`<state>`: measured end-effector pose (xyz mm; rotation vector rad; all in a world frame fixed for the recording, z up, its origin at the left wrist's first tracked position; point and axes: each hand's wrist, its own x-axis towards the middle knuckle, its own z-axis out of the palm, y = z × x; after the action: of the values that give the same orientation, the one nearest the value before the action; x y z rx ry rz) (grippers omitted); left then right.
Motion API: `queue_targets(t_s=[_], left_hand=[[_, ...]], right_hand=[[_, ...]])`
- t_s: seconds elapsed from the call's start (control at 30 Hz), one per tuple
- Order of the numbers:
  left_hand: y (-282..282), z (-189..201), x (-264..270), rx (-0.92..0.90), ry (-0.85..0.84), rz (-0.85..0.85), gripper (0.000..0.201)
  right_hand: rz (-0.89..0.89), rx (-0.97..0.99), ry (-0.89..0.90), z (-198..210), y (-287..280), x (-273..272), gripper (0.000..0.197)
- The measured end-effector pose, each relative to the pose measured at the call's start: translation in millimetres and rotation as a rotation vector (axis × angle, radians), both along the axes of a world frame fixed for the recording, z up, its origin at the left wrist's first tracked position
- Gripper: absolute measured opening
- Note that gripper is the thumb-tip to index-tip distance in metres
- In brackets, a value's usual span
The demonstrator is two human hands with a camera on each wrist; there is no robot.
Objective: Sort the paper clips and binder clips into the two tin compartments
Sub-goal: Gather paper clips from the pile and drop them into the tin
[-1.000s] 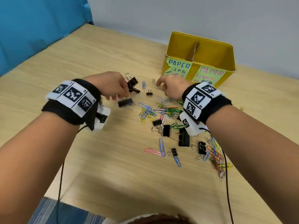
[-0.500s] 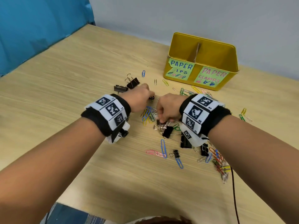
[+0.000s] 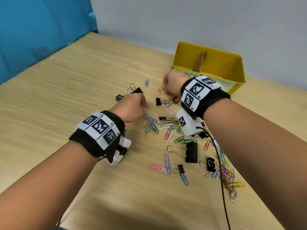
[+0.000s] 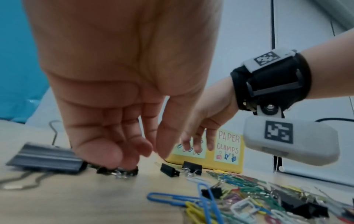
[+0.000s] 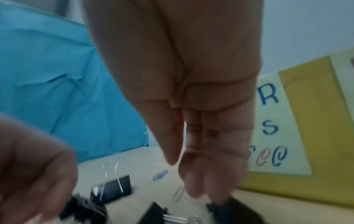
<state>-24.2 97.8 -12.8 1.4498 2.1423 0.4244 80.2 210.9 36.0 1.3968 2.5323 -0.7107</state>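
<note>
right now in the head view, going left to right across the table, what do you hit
small binder clip → left hand → blue paper clip → right hand → large binder clip → yellow tin

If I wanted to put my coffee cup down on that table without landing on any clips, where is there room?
Bare wood lies left of the left hand, toward the blue curtain, and along the near edge below the pink paper clip. It is crowded between the hands, on to the yellow tin, and beside the right forearm.
</note>
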Motion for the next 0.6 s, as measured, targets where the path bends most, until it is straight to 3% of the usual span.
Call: queue_targets(t_s=[0.1,0.2,0.27,0.37,0.47,0.6], left_hand=[[3.0,2.7,0.2,0.050,0.018,-0.009,0.042],[18.9,1.8,13.3,0.049,0.001,-0.116,0.059],[30.3,-1.2,22.4,0.024,0.033,-0.210,0.061],[38.1,-5.8,21.6,-0.027,0.133,-0.218,0.053],[33.7,-6.7,14.9,-0.090,0.235,-0.200,0.040],[22.7,-7.4,12.9,-0.093,0.265,-0.268,0.049]], right_hand=[[0.138,0.123,-0.284,-6.4,-3.4,5.0,0.030],[0.150,0.142,-0.371,-10.9,-7.3,10.5,0.030],[0.134,0.115,-0.331,-15.3,-6.7,13.0,0.031],[0.030,-0.027,-0.091,-15.4,1.1,16.9,0.036],[-0.041,0.035,0.081,-11.8,8.1,14.1,0.038],[0.161,0.053,0.054,-14.8,-0.1,-12.4,0.051]])
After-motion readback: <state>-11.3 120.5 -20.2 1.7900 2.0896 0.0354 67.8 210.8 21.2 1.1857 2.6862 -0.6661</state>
